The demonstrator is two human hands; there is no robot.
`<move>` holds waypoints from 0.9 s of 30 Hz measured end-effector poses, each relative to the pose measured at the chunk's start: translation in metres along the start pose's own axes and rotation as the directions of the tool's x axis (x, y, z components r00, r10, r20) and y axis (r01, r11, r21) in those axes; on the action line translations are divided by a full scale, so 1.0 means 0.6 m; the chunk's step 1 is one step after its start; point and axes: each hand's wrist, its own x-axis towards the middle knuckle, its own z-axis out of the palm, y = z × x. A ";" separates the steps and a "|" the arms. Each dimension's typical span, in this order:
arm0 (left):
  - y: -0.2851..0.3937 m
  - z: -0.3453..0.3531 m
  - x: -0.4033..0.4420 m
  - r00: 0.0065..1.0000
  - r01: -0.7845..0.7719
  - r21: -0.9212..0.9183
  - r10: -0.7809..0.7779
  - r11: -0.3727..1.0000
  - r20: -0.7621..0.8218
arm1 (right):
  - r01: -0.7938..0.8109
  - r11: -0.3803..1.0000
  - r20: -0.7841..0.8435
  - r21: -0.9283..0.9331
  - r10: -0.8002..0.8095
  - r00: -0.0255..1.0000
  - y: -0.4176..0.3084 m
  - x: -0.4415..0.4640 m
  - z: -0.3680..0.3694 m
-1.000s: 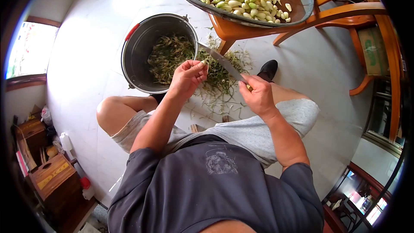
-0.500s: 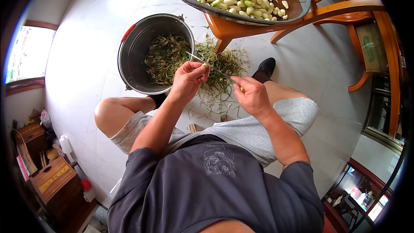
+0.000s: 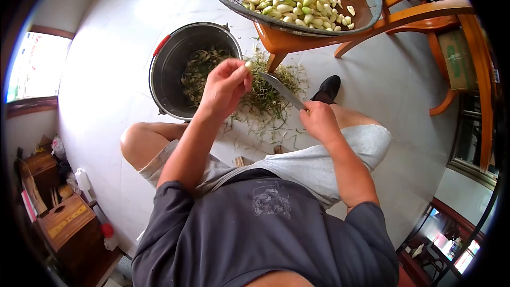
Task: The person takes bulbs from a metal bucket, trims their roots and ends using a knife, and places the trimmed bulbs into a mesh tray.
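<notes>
My left hand (image 3: 226, 85) pinches a small pale bulb (image 3: 248, 66) between thumb and fingertips, above the rim of the bucket. My right hand (image 3: 321, 119) is closed round the handle of a knife (image 3: 286, 93). Its blade slants up and left, the tip near the bulb but apart from it. Below both hands, a heap of green and straw-coloured trimmings (image 3: 272, 95) lies on the floor. More trimmings lie inside the grey metal bucket (image 3: 169, 69), which has a red grip on its bail. Many similar peeled bulbs (image 3: 297, 0) rest in a round mesh sieve (image 3: 226, 1).
The sieve stands on a wooden chair (image 3: 276, 42), whose leg comes down beside the trimmings. Another wooden chair (image 3: 443, 53) and a cardboard box (image 3: 458, 58) are at the right. Small wooden cabinets (image 3: 66, 215) stand at the lower left.
The knife has drawn back right from the bulb, its blade now showing broadside. My left hand has moved slightly up and left with the bulb; my right hand has moved right and down.
</notes>
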 end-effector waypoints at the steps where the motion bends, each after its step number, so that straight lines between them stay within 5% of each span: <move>1: 0.023 0.028 0.008 0.999 -0.004 0.084 0.008 0.996 -0.052 | 0.011 1.000 0.011 -0.002 -0.011 1.000 -0.004 -0.001 -0.003; 7: 0.122 0.143 0.145 0.969 -0.217 0.502 0.124 0.837 0.213 | 0.028 1.000 0.109 -0.006 -0.027 0.994 -0.011 0.001 -0.002; 9: 0.147 0.139 0.175 0.972 -0.158 0.548 0.031 0.822 0.233 | 0.024 1.000 0.106 0.009 -0.024 0.994 -0.007 0.001 -0.003; 12: 0.201 0.071 0.195 0.911 -0.378 0.704 0.378 0.601 0.166 | 0.025 0.999 0.071 0.046 -0.028 0.997 0.006 0.000 -0.003; 16: 0.160 -0.201 0.220 0.946 0.171 0.719 0.092 0.674 -0.311 | 0.028 0.997 0.081 0.074 -0.034 0.996 -0.003 0.000 -0.009; 19: 0.068 -0.341 0.207 0.869 0.255 0.595 0.089 0.762 -0.486 | 0.054 0.997 0.107 0.057 -0.060 0.992 -0.006 0.010 0.002; 21: 0.014 -0.400 0.209 0.793 0.350 0.621 0.130 0.701 -0.595 | 0.059 0.997 0.141 0.040 -0.064 0.988 -0.011 0.015 0.004; 23: -0.034 -0.457 0.226 0.794 0.390 0.688 0.155 0.612 -0.588 | 0.044 0.998 0.195 0.037 -0.050 0.980 -0.013 0.022 0.010; 25: -0.073 -0.480 0.242 0.860 0.315 0.918 0.336 0.240 -0.383 | 0.023 0.999 0.238 0.041 -0.032 0.971 -0.024 0.031 0.010; 27: -0.085 -0.471 0.265 0.882 0.418 0.908 0.227 0.028 -0.413 | 0.008 0.999 0.256 0.048 -0.020 0.967 -0.030 0.038 0.015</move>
